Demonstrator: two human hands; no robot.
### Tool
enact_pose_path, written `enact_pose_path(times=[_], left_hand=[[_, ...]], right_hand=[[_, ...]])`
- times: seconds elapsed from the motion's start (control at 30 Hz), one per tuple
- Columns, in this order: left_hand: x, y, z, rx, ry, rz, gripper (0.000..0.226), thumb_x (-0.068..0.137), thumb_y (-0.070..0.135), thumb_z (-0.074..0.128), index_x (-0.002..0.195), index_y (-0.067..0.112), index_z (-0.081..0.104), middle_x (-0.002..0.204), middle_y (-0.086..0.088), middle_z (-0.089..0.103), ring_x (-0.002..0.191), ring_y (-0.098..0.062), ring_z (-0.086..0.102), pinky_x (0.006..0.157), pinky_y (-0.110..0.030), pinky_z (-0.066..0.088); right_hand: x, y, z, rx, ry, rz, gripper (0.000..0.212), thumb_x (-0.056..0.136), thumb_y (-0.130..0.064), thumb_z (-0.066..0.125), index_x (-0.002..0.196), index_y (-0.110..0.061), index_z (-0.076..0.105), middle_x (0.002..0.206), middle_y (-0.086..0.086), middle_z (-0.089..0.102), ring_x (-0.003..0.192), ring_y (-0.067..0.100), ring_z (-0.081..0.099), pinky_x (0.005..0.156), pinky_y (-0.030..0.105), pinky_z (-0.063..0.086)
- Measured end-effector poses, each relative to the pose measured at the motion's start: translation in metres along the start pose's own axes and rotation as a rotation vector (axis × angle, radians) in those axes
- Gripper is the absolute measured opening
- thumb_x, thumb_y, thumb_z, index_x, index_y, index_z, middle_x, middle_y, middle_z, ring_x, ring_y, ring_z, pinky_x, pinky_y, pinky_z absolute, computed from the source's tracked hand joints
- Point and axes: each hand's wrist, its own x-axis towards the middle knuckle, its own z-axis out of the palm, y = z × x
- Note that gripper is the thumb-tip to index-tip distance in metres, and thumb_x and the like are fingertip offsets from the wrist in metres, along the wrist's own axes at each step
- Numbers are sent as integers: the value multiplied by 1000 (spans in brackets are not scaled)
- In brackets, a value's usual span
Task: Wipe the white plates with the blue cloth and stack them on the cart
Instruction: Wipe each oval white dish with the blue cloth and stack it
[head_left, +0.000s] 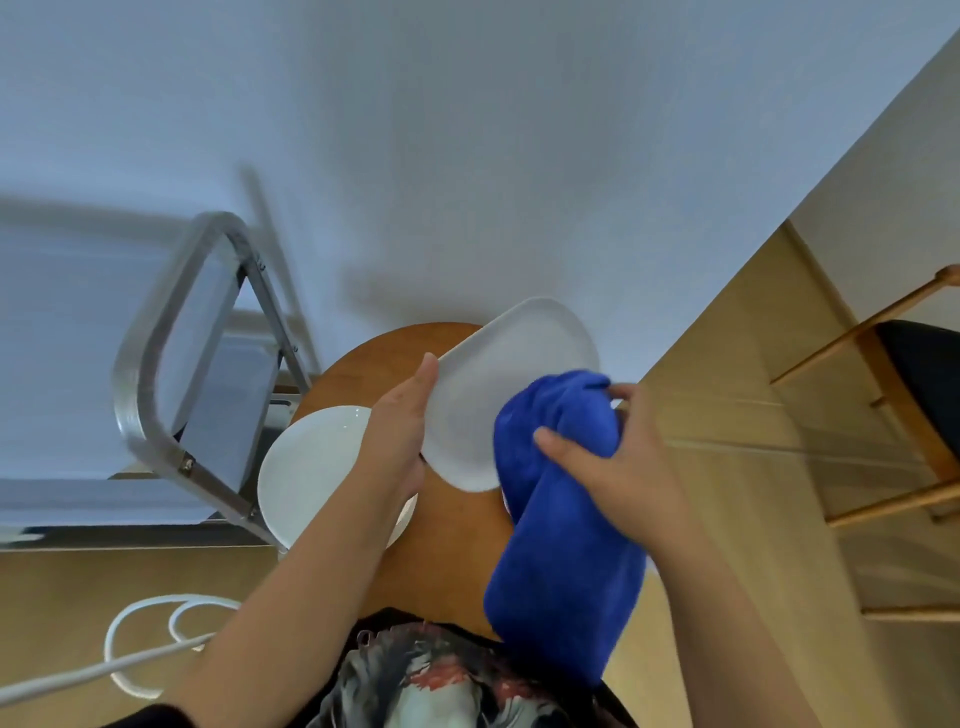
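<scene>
My left hand (397, 436) holds a white oblong plate (498, 384) by its left edge, tilted up above the round wooden table (452, 551). My right hand (618, 462) grips the blue cloth (561, 525) and presses it against the plate's right side; the cloth hangs down over the table's right edge. A round white plate (311, 467) lies on the table at the left, partly under my left forearm. The metal cart (171, 364) stands just left of the table; I see no plates on its visible shelf.
A wooden chair (893, 395) with a dark seat stands at the right on the pale wood floor. A white cable (140, 634) loops on the floor at the lower left. A white wall fills the top of the view.
</scene>
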Motion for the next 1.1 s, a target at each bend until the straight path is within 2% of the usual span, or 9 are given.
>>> enact_pose_path(times=[0.13, 0.3, 0.43, 0.63, 0.73, 0.8, 0.93, 1.0, 1.1], left_hand=[[-12, -1, 11, 166, -60, 14, 34, 74, 63, 54, 84, 34, 68, 86, 1, 74, 81, -22, 71, 72, -39, 58], [-21, 0, 22, 235, -83, 121, 35, 66, 67, 57, 58, 35, 67, 72, 0, 67, 71, -19, 62, 64, -32, 52], [-18, 2, 25, 153, 14, 134, 36, 89, 46, 58, 63, 24, 70, 80, -6, 69, 79, -21, 64, 75, -35, 50], [-21, 9, 22, -22, -50, -35, 41, 95, 42, 47, 104, 5, 64, 102, -18, 66, 97, -27, 65, 87, -37, 51], [-22, 15, 21, -23, 64, -103, 38, 91, 46, 53, 87, 10, 63, 89, -13, 68, 87, -27, 66, 79, -39, 53], [-22, 16, 24, -1, 123, -117, 37, 89, 47, 57, 80, 11, 61, 85, -12, 67, 89, -30, 65, 84, -43, 53], [-21, 16, 28, -5, 123, -193, 31, 86, 47, 62, 85, 17, 59, 87, -9, 68, 84, -28, 65, 69, -40, 54], [-21, 20, 26, 11, 20, -168, 29, 85, 47, 63, 89, 19, 63, 87, -7, 73, 84, -27, 69, 68, -37, 56], [-16, 24, 21, 179, -159, -57, 43, 86, 59, 52, 104, 23, 64, 92, 0, 75, 85, -20, 72, 69, -33, 58]], right_hand=[[30, -3, -5, -139, 224, -123, 73, 65, -52, 73, 124, -28, 38, 119, -6, 56, 113, 16, 53, 93, 35, 47], [43, -4, 23, -244, 160, -178, 67, 76, -50, 61, 130, -16, 42, 118, 4, 56, 111, 22, 53, 98, 43, 44], [29, -11, 50, -254, -14, -275, 62, 69, -49, 62, 121, -20, 46, 110, -2, 57, 107, 17, 55, 95, 40, 47], [-1, -3, 64, -363, -189, -489, 80, 64, -40, 66, 137, -23, 38, 126, -6, 53, 121, 14, 45, 109, 37, 33], [-11, 7, 72, -563, -181, -464, 71, 69, -43, 65, 133, -25, 39, 123, -8, 54, 117, 14, 48, 105, 35, 37], [-17, 10, 74, -658, -40, -492, 44, 81, -35, 56, 123, -21, 49, 112, -6, 62, 105, 14, 56, 95, 34, 44], [-25, 13, 64, -522, 159, -562, 14, 72, 0, 72, 83, -7, 68, 66, 0, 64, 61, 20, 63, 56, 21, 47], [-26, 11, 53, -441, 106, -398, 21, 73, -12, 73, 93, -19, 67, 78, -14, 62, 73, 10, 61, 62, 7, 36], [-18, 0, 33, 54, 78, -120, 35, 67, -25, 74, 96, -40, 60, 90, -19, 67, 85, -2, 62, 67, 8, 44]])
